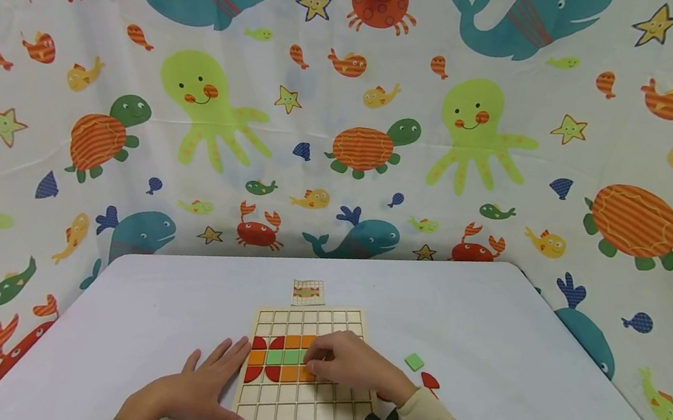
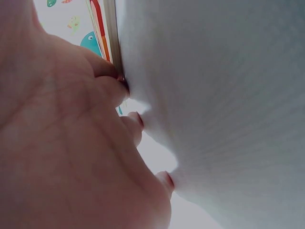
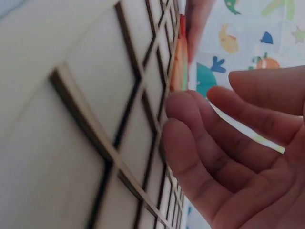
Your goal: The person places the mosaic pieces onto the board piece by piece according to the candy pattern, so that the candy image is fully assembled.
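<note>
A wooden grid board lies on the white table. Across its middle rows sit orange tiles, green tiles and red rounded tiles. My left hand rests at the board's left side with fingers spread, its thumb by the near left corner. The right hand reaches over the board, fingers bent and tips down at the tiled rows. Up close in the right wrist view, thumb and finger come close together against the grid, beside orange tiles. I cannot tell whether a tile is between them.
A small pattern card lies beyond the board's far edge. Right of the board are a loose green tile and red rounded pieces, one partly hidden by the right wrist. Behind the table hangs a sea-animal curtain.
</note>
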Demonstrator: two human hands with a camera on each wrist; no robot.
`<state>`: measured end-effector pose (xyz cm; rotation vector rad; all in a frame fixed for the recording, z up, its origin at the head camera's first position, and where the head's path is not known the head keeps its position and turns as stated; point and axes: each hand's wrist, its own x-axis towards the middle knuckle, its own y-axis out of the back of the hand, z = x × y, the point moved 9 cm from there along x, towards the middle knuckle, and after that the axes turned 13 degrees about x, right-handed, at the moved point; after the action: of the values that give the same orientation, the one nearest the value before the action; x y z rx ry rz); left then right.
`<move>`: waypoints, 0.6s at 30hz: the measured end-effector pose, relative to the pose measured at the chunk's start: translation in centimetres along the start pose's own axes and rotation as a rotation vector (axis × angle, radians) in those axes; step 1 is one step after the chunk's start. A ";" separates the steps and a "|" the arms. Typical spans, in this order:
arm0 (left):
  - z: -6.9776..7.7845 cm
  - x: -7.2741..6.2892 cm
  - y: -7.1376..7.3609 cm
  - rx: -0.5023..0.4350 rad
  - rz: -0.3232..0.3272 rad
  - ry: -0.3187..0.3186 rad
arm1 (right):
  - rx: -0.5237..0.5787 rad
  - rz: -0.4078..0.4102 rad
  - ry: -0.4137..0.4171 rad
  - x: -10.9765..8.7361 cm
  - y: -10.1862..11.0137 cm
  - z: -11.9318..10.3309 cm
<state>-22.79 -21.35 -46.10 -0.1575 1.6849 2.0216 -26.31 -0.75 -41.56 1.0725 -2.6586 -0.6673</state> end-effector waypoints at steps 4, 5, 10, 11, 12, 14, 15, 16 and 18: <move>0.0 0.0 0.0 -0.002 0.000 -0.002 | 0.040 -0.016 -0.015 -0.4 1.1 -0.1; 0.0 0.0 0.0 -0.002 -0.001 -0.001 | 0.053 -0.017 -0.015 -0.5 1.5 -0.2; -0.1 0.1 0.0 -0.001 -0.006 0.004 | 0.089 0.023 0.002 -1.7 4.5 -1.0; -0.1 0.1 -0.1 0.000 -0.006 0.003 | 0.099 0.034 0.000 -1.9 5.1 -1.1; -0.1 0.1 -0.1 0.000 -0.006 0.002 | 0.104 0.047 -0.005 -2.2 5.7 -1.3; -0.1 0.1 -0.1 0.000 -0.007 -0.001 | 0.115 0.072 -0.010 -2.8 6.7 -1.6; -0.2 0.1 -0.1 0.001 -0.007 -0.002 | 0.117 0.083 -0.012 -3.1 7.2 -1.7; -0.2 0.1 -0.1 -0.001 -0.007 -0.004 | 0.115 0.095 -0.014 -3.3 7.6 -1.9; -0.2 0.0 -0.2 -0.011 -0.008 0.001 | 0.118 0.107 -0.019 -3.9 8.2 -2.1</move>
<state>-22.76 -21.54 -46.33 -0.1686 1.6709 2.0255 -27.82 6.46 -35.89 0.9480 -2.7792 -0.5086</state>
